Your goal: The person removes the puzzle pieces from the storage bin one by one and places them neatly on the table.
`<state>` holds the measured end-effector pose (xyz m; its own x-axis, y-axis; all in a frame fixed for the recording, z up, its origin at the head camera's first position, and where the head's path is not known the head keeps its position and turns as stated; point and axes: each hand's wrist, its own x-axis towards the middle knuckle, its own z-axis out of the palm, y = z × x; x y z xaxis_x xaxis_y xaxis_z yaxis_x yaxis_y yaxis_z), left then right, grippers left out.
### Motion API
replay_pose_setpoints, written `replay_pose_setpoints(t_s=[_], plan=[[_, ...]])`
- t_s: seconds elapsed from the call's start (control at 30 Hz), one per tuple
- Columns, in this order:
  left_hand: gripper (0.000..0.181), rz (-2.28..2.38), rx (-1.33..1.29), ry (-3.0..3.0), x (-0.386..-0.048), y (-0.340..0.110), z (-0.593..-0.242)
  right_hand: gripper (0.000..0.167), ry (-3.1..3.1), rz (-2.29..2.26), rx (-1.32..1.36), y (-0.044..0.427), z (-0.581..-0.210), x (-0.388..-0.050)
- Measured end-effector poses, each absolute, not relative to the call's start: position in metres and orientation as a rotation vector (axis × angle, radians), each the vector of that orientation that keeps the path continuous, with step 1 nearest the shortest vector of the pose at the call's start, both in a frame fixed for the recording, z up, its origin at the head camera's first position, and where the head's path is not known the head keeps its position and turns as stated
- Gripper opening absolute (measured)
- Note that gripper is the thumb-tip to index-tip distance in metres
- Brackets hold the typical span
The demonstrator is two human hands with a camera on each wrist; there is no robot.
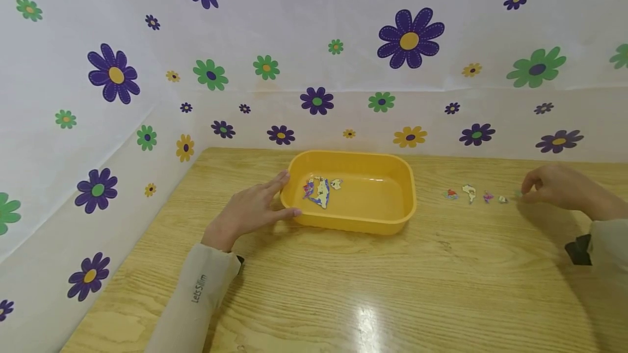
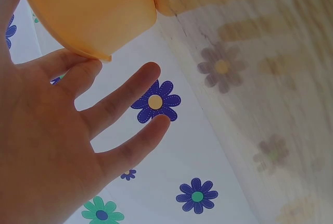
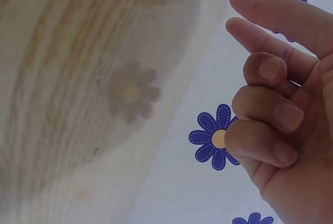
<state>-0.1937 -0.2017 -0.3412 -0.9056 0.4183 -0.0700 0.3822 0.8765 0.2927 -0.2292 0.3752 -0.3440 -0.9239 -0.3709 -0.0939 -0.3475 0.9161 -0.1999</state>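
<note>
In the head view, a yellow tray [image 1: 350,222] is sitting on a wooden table [image 1: 304,287], its long sides running left to right. The left hand [image 1: 250,208] is gripping the tray's left end, its thumb lying over the near rim while its fingers are reaching along the end wall. Inside, towards that same end, a large cream-and-blue piece [image 1: 321,194] is lying between a small purple piece [image 1: 308,189] and a small cream piece [image 1: 336,184]. Right of the tray, a loose row is stretching across the table: a red piece [image 1: 451,194], a curved cream piece [image 1: 469,193], a pink piece [image 1: 488,196] and a small pale piece [image 1: 502,199]. The right hand [image 1: 559,189] is hanging low at the row's far end, its fingertips being just beside a greenish piece [image 1: 518,194]; whether they are touching it, I cannot tell. A flowered cloth [image 1: 353,75] is covering the walls behind and at the left.

In the left wrist view, the index and middle fingers are meeting the tray's rim, while the other two are spreading apart from it.

In the right wrist view, the thumb and index finger are pointing forward with a narrow gap parting their tips, and the other three fingers are curling towards the palm
</note>
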Motion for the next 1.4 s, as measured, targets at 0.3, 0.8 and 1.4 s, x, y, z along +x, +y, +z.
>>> replay_pose_setpoints(t_s=[0.3, 0.8, 1.4], plan=[[0.091, 0.396, 0.620, 2.918, -0.195, -0.203, -0.342, 0.013, 2.958, -0.280, -0.553, 0.371, -0.339, -0.232], [0.091, 0.385, 0.632, 2.921, -0.195, -0.200, -0.341, 0.016, 2.981, -0.440, -0.587, 0.330, -0.315, -0.243], [0.090, 0.388, 0.635, 2.929, -0.193, -0.200, -0.340, 0.017, 2.987, -0.617, -0.796, 0.253, -0.292, -0.259]])
